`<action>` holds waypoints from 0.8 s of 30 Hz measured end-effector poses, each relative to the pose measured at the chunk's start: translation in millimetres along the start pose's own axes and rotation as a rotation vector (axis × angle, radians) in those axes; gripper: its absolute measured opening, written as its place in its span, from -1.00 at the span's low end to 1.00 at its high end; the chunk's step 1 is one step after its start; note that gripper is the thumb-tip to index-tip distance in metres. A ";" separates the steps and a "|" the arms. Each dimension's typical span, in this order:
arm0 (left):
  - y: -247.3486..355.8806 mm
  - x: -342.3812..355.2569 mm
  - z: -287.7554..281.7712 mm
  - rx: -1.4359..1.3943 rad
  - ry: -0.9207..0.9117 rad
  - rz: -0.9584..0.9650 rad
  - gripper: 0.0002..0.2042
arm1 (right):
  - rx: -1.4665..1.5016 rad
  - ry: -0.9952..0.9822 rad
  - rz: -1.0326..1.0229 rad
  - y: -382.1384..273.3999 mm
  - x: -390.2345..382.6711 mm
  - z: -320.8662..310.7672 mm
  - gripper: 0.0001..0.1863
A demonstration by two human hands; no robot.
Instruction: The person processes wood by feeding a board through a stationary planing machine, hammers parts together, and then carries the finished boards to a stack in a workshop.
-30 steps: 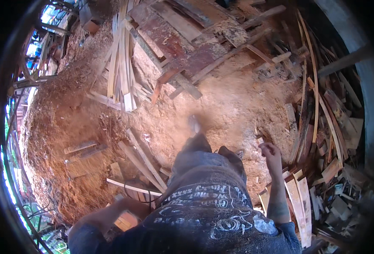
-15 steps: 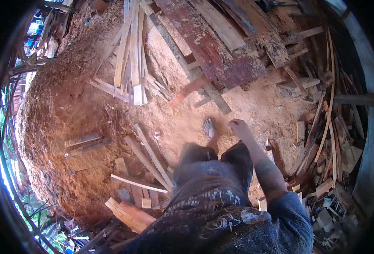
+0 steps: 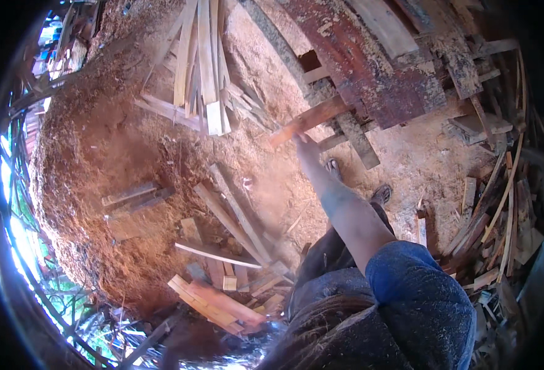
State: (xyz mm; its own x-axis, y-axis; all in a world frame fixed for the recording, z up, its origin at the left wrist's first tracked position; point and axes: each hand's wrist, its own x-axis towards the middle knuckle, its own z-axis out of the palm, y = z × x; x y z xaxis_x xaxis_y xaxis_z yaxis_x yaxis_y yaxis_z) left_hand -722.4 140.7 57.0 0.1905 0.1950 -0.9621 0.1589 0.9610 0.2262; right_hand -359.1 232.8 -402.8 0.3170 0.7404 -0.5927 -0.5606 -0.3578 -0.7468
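My right hand (image 3: pixel 306 143) reaches forward over the ground, its arm stretched out from a dark blue sleeve. Its fingertips meet the near edge of a reddish-brown wooden board (image 3: pixel 318 115), close to that board's left end. The fingers are small and blurred, so whether they grip the board does not show. Beneath the board, a grey, weathered plank (image 3: pixel 359 140) runs crosswise, beside a wide red-brown slab (image 3: pixel 370 77) dusted with sawdust. My left hand is out of the picture.
Long pale wood strips (image 3: pixel 207 55) lie in a bundle at the far left. A sawdust mound (image 3: pixel 93 154) rises on the left. Loose offcuts (image 3: pixel 238 213) are scattered near my legs, with stacked orange-brown pieces (image 3: pixel 216 305) closer in. Scrap wood (image 3: pixel 512 209) crowds the right side.
My right hand has gone from beside my leg forward and left to the reddish-brown board. My body has turned and shifted, and the whole view has moved with it.
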 end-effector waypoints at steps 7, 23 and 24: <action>49.5 263.1 0.8 0.587 0.384 0.336 -0.71 | 0.424 0.026 0.247 27.6 16.5 18.2 -0.46; 112.5 387.9 231.4 1.105 0.095 1.174 -0.48 | 0.333 0.020 0.629 -44.2 -0.3 -46.9 -0.71; 104.2 387.3 248.4 0.892 0.065 1.172 -0.56 | 0.348 0.031 0.625 -51.1 -15.4 -56.8 -0.71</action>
State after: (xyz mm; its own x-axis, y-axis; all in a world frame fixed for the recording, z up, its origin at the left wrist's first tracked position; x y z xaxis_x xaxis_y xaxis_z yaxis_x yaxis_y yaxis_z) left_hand -391.4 267.7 -254.2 0.5896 0.7903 -0.1668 0.4834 -0.1799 0.8567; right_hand -291.9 207.3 -372.6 -0.1246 0.4377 -0.8904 -0.8541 -0.5040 -0.1283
